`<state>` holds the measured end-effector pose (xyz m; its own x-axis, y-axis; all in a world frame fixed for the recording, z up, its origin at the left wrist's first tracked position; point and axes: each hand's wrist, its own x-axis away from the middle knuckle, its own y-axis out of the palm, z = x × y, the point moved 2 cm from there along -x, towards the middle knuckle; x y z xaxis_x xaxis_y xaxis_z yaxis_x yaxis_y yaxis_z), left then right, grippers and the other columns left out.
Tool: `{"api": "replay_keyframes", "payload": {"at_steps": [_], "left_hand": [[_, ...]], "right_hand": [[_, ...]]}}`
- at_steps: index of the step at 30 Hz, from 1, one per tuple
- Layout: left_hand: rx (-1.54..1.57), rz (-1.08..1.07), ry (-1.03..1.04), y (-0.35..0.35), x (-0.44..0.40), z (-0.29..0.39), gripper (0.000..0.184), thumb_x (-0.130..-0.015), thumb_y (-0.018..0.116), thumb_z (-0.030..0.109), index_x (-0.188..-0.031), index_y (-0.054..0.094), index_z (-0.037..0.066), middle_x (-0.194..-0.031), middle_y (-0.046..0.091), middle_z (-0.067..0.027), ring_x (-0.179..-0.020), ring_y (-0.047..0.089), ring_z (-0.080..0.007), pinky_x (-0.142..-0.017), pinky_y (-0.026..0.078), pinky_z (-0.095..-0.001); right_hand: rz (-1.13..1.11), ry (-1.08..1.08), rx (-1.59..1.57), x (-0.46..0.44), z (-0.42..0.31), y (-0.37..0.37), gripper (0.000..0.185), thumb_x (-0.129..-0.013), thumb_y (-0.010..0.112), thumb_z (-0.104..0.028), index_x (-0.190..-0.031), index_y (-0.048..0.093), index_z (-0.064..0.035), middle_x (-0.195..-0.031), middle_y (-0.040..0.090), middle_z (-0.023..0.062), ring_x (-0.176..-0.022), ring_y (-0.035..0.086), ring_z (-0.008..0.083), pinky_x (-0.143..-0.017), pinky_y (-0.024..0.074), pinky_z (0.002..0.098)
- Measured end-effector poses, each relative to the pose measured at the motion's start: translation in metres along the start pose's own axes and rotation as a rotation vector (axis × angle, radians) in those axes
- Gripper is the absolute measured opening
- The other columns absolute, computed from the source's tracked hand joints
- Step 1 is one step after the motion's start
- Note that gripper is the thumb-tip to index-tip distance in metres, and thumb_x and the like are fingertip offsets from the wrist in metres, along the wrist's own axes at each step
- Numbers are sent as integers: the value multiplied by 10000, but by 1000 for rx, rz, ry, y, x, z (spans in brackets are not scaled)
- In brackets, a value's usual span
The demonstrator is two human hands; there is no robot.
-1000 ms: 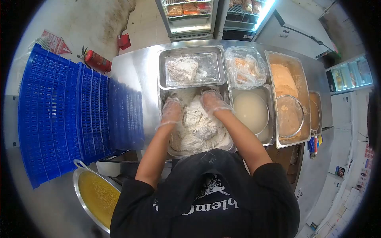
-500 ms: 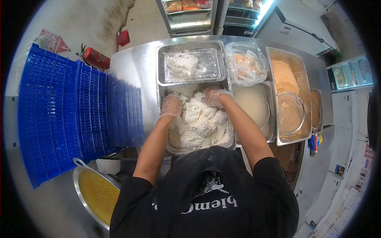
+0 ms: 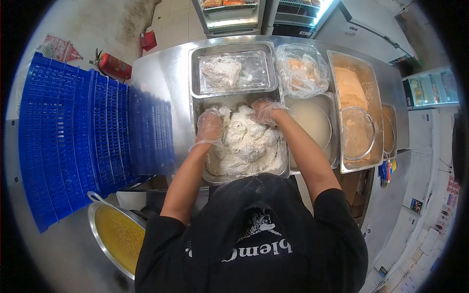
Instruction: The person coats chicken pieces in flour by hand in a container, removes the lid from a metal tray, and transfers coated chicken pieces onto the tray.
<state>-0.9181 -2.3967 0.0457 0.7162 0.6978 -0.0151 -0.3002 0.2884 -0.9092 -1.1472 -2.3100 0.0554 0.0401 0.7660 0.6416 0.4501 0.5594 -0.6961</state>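
Observation:
Both my hands wear clear, flour-dusted plastic gloves and work inside a deep steel pan [image 3: 199, 105]. A lumpy heap of white flour [image 3: 249, 146] fills its near part. My left hand [image 3: 210, 126] is against the heap's left far side, a white lump beside its fingertips. My right hand [image 3: 267, 111] bends over the heap's right far side. Flour and the gloves hide most of the fingers, so I cannot tell how far they are closed. Whether pieces of food lie under the flour does not show.
Beyond sits a shallow steel tray [image 3: 264, 88] with a floury clump. To the right are a plastic bag [image 3: 303, 71], a pan of pale powder [image 3: 308, 122] and an orange-powder pan with a sieve [image 3: 358, 133]. Blue crates [image 3: 58, 136] and a yellow-liquid pan [image 3: 119, 237] stand left.
The whole view has shifted slightly, so the pans appear higher. My hands stay at the far side of the flour heap, whose top has changed shape a little between them.

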Motion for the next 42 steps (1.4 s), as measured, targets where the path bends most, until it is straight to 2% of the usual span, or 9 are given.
{"api": "replay_keyframes", "payload": {"at_steps": [5, 7, 11, 13, 19, 28, 32, 37, 42], "left_hand": [[69, 120, -44, -12, 1, 11, 205, -949, 621, 196, -962, 666, -4, -867, 671, -234, -854, 664, -427, -751, 530, -509], [19, 295, -53, -7, 0, 8, 220, -966, 613, 221, -961, 659, 5, -866, 669, -230, -858, 663, -429, -755, 527, -516], [-5, 176, -25, -2, -5, 7, 258, -965, 630, 252, -967, 660, -4, -887, 670, -227, -890, 662, -424, -768, 527, -514], [4, 85, -98, -11, -4, 14, 286, -961, 640, 275, -952, 656, -10, -902, 675, -221, -903, 661, -417, -778, 526, -507], [-87, 168, -59, -12, -3, 9, 291, -952, 631, 288, -925, 658, -1, -889, 676, -237, -893, 667, -418, -794, 525, -499], [321, 68, -343, -36, -19, 13, 325, -854, 660, 252, -884, 714, -67, -898, 688, -328, -860, 680, -481, -800, 541, -504], [285, 31, -309, -35, -15, 26, 281, -876, 641, 219, -928, 724, -44, -914, 698, -293, -855, 672, -479, -799, 535, -512], [22, 215, 242, -15, -11, 66, 200, -892, 588, 65, -1048, 686, -14, -958, 673, -225, -942, 637, -430, -801, 527, -511], [-80, 28, 21, -10, -8, 57, 157, -895, 561, 37, -1006, 667, 3, -971, 661, -217, -930, 636, -388, -829, 521, -503]], "right_hand": [[45, -20, -19, 5, 2, 8, 519, -971, 552, -390, -1320, 623, -13, -1369, 616, 231, -1278, 581, 402, -1082, 457, 486], [245, -31, -140, 7, 6, 13, 506, -963, 562, -354, -1331, 609, -10, -1358, 617, 242, -1287, 569, 409, -1093, 448, 483], [98, 19, -101, 6, -2, 5, 498, -952, 571, -334, -1324, 614, -6, -1345, 624, 245, -1267, 584, 408, -1066, 470, 480], [344, -73, -214, -14, 13, 31, 486, -929, 649, -391, -1163, 658, 35, -1107, 702, 269, -1035, 678, 437, -917, 532, 490], [562, -137, -45, 4, 0, 26, 411, -952, 637, -347, -1105, 644, 34, -942, 682, 254, -906, 674, 415, -802, 531, 497], [678, -154, -27, -7, -4, 57, 359, -989, 576, -302, -1133, 612, 25, -958, 659, 245, -907, 665, 392, -793, 527, 485], [702, -203, 24, -18, -1, 70, 272, -980, 552, -225, -1112, 621, 3, -951, 655, 238, -911, 655, 394, -817, 535, 479], [804, -294, -142, 39, -54, 23, 191, -948, 471, -104, -1011, 629, -16, -929, 635, 231, -874, 630, 392, -773, 523, 504], [837, -149, -183, 30, -50, 18, 200, -962, 464, -109, -990, 622, 12, -941, 642, 243, -886, 646, 396, -798, 530, 514]]}}
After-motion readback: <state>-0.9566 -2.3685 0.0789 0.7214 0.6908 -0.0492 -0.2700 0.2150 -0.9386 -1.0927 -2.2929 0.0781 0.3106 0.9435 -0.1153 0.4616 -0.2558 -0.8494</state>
